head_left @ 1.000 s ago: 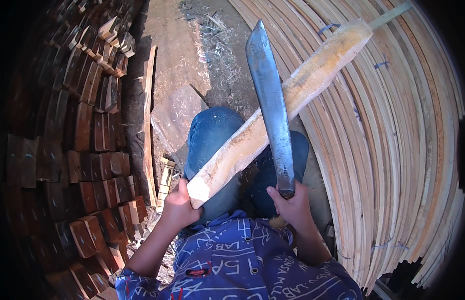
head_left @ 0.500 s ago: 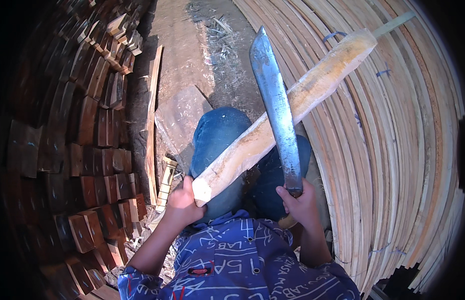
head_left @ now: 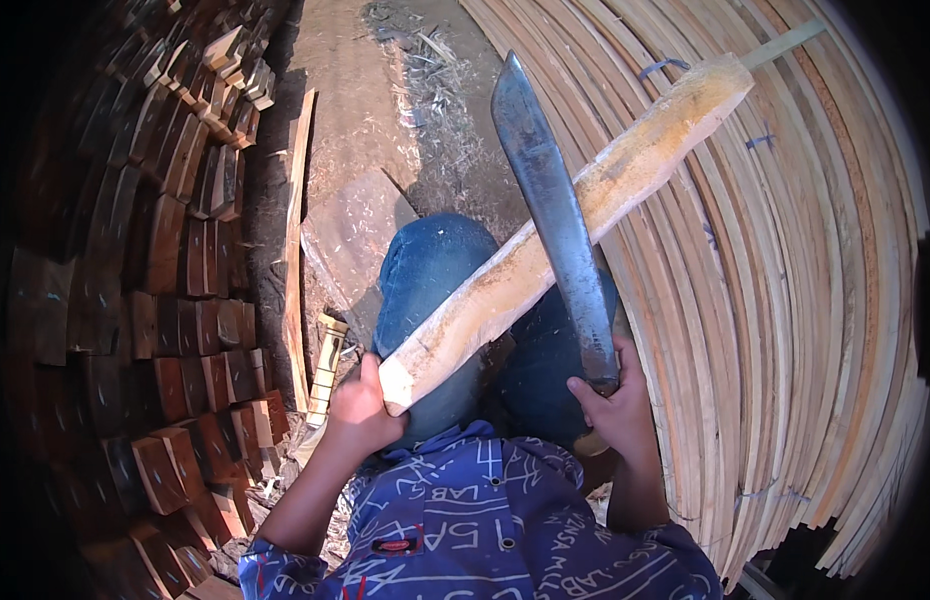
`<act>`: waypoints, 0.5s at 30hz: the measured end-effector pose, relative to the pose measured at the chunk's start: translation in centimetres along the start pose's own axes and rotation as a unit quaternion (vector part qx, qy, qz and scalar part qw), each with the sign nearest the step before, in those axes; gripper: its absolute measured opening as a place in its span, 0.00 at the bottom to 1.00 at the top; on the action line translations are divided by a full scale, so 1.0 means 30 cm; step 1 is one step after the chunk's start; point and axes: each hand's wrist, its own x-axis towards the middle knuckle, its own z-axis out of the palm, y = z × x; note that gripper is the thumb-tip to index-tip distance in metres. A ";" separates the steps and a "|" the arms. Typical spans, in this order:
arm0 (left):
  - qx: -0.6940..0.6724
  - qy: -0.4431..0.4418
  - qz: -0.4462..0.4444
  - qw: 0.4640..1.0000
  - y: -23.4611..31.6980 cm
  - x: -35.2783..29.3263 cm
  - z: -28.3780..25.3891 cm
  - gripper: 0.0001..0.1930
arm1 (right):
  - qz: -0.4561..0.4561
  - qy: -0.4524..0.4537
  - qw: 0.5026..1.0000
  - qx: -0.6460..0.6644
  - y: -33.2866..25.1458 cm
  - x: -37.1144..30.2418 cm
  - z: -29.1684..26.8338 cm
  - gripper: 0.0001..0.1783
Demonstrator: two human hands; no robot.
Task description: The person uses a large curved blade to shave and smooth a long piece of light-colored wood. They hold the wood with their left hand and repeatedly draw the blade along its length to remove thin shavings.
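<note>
My left hand (head_left: 367, 408) is closed around the near end of a long, roughly hewn piece of wood (head_left: 475, 308). The wood slants over my knees to the upper right, pale with yellow-brown patches on its top face. In my right hand (head_left: 617, 410) is the handle of a machete (head_left: 555, 205), mostly hidden by my fingers. Its broad dark blade points away from me and crosses over the middle of the wood; whether the two touch I cannot tell. Beside my left wrist lies a yellowish, dark-banded stick-like object (head_left: 327, 365).
Stacked dark timber blocks (head_left: 185, 330) rise on the left. Long pale planks (head_left: 775, 300) fill the right, with a thin greenish strip (head_left: 790, 45) sticking out past the wood's far end. Ahead are a flat board (head_left: 350, 235), a narrow slat (head_left: 300, 240) and wood shavings (head_left: 440, 90).
The machete has turned slightly, its blade going from bright to dark, and its tip has shifted a little left. My right hand has moved slightly right. The wood has hardly moved.
</note>
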 end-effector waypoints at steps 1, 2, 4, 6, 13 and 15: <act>-0.010 0.001 -0.004 1.000 -0.001 0.000 0.003 0.36 | 0.019 0.008 1.000 0.023 -0.009 0.005 -0.008 0.28; -0.005 0.004 -0.002 1.000 0.000 -0.001 0.002 0.35 | 0.058 0.017 0.997 0.055 -0.029 0.009 -0.014 0.29; 0.002 0.011 0.004 1.000 0.007 0.000 -0.001 0.35 | 0.090 0.017 0.993 0.068 -0.036 0.010 -0.013 0.29; 0.013 0.009 0.002 1.000 0.008 -0.002 0.001 0.34 | 0.075 0.000 0.997 0.030 -0.019 0.011 -0.002 0.30; -0.008 0.027 0.031 0.999 -0.014 0.002 0.011 0.32 | 0.013 -0.016 0.999 0.034 -0.048 0.001 -0.037 0.32; -0.007 0.029 0.039 0.999 -0.017 0.003 0.013 0.32 | 0.032 0.001 0.995 0.090 -0.039 0.007 -0.038 0.31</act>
